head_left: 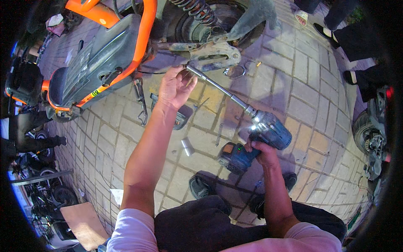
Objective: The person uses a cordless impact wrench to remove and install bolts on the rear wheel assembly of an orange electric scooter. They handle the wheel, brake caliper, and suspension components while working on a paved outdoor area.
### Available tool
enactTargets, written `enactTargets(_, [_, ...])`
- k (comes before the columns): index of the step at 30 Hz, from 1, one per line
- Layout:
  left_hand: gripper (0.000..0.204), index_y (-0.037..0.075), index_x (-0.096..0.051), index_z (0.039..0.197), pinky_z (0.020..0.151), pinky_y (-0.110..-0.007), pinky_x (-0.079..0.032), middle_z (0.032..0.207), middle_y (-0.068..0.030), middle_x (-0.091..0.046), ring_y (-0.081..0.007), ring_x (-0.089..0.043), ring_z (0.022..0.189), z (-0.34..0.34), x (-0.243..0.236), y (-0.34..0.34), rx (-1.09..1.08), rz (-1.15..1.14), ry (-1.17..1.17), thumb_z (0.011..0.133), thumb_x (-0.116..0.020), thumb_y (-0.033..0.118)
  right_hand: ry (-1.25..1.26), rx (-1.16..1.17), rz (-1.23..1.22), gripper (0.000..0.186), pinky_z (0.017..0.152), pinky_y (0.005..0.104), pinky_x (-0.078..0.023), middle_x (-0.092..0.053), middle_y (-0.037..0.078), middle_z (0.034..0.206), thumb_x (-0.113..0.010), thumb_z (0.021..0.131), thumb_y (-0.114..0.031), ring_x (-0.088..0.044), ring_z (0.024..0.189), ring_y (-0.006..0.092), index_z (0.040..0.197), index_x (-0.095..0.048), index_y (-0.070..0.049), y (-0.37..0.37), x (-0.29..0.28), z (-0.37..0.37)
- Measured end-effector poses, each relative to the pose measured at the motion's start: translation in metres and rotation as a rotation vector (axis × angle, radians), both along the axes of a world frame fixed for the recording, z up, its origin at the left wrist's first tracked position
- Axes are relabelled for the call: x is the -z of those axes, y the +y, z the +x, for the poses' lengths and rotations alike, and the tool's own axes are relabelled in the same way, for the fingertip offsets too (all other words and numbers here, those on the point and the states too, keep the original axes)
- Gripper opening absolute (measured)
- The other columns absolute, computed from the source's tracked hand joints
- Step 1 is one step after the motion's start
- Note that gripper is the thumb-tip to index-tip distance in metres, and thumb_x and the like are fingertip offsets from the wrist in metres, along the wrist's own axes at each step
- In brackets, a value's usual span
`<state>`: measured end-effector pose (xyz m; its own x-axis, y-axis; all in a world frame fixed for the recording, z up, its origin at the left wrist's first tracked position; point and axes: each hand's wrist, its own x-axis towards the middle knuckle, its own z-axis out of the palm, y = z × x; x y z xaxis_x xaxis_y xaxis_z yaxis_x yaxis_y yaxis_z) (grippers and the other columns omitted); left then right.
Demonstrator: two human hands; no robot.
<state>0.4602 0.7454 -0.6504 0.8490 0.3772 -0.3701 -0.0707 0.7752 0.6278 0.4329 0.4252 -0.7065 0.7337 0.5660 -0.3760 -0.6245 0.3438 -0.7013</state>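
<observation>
My right hand [266, 153] is wrapped round the handle of a blue and black cordless impact wrench [275, 130], its lamp lit. From its nose a long steel extension bar [222, 90] runs up and left, ending in a socket [194, 70]. The fingers of my left hand [178, 88] are curled at that socket end, close to the slotted metal bracket [216, 56] of an orange scooter [142, 46]. Whether the socket sits on a bolt is hidden by my fingers.
The scooter's wheel [189, 27] and coil spring [197, 10] are at the top. On the paving lie a silver cylinder [187, 147], a thin spring [219, 134] and a dark tray-like part [181, 119]. People's legs [357, 40] stand at right; parked vehicles line both sides.
</observation>
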Motion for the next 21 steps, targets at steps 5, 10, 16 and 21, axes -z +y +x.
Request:
enactTargets(5, [0.012, 0.007, -0.058, 0.088, 0.073, -0.033, -0.051, 0.086, -0.0051, -0.061, -0.0185, -0.058, 0.078, -0.002, 0.005, 0.013, 0.107, 0.027, -0.018, 0.080, -0.061, 0.015, 0.025, 0.025, 0.001, 0.034, 0.058, 0.0316, -0.044, -0.056, 0.008, 0.073, -0.066, 0.065, -0.004, -0.053, 0.060, 0.0181, 0.097, -0.056, 0.000, -0.001, 0.001, -0.001])
enactTargets(10, [0.007, 0.009, -0.058, 0.087, 0.071, -0.034, -0.051, 0.084, -0.0055, -0.062, -0.0185, -0.060, 0.078, -0.004, -0.004, 0.023, 0.205, 0.092, 0.001, 0.081, -0.058, 0.012, 0.013, -0.012, 0.011, 0.034, 0.057, 0.0307, -0.044, -0.057, 0.008, 0.072, -0.066, 0.064, -0.003, -0.054, 0.059, 0.0179, 0.096, -0.057, 0.001, -0.005, 0.003, 0.002])
enactTargets(16, [0.006, 0.009, -0.058, 0.089, 0.073, -0.035, -0.052, 0.082, -0.0064, -0.063, -0.0187, -0.062, 0.077, -0.008, -0.010, 0.030, 0.272, 0.100, -0.068, 0.084, -0.057, 0.011, 0.071, -0.015, 0.080, 0.034, 0.058, 0.0310, -0.044, -0.057, 0.008, 0.072, -0.065, 0.065, -0.004, -0.053, 0.059, 0.0178, 0.097, -0.057, 0.001, 0.000, 0.000, 0.000])
enactTargets(21, [0.007, 0.008, -0.058, 0.089, 0.074, -0.036, -0.052, 0.083, -0.0074, -0.063, -0.0192, -0.062, 0.079, -0.004, -0.008, 0.026, 0.260, 0.085, 0.027, 0.083, -0.059, 0.012, 0.207, -0.025, 0.139, 0.032, 0.062, 0.0312, -0.045, -0.057, 0.007, 0.073, -0.064, 0.068, -0.005, -0.055, 0.062, 0.0187, 0.099, -0.057, -0.001, 0.011, 0.004, -0.013])
